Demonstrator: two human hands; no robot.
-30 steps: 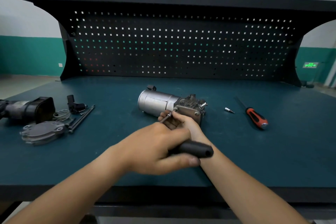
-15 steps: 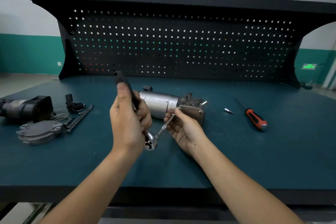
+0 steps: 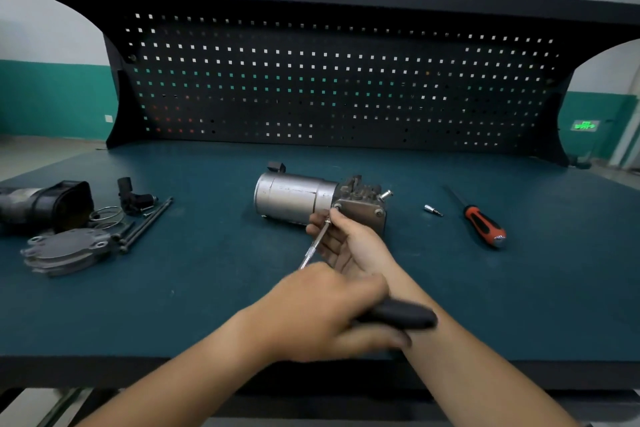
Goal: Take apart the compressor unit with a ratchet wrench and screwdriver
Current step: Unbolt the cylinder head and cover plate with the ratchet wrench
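A teal tabletop carries the compressor unit at centre, a red-handled screwdriver and small bit to its right, and loose parts (cover plate, long bolts, black housing) at the left edge.

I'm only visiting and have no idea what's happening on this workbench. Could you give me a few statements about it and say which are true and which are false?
1. The left hand grips the ratchet wrench by its black handle. True.
2. The right hand holds the screwdriver. False: the screwdriver lies on the table, right of the compressor unit. The right hand pinches the wrench's extension bar at the unit.
3. The compressor unit lies on its side. True.
4. The cover plate and long bolts lie right of the screwdriver. False: they lie at the table's left side, apart from the unit.
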